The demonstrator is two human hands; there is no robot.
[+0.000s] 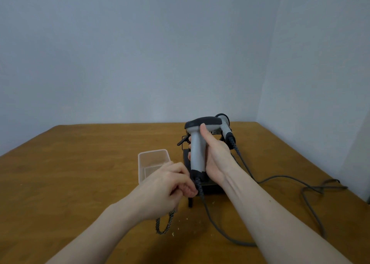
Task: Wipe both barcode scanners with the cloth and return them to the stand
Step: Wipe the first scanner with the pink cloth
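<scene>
My right hand grips the grey handle of a barcode scanner and holds it upright above the black stand, its dark head on top. My left hand is curled round a dark patterned cloth, which hangs below the hand. Its fingers are at the scanner's lower end, where the coiled cable comes out. The second scanner sits on the stand behind, partly hidden by the held one.
A clear plastic container stands on the wooden table just left of the stand. Grey scanner cables trail across the table to the right and front. Small crumbs lie near the cloth. Walls close off the back and right.
</scene>
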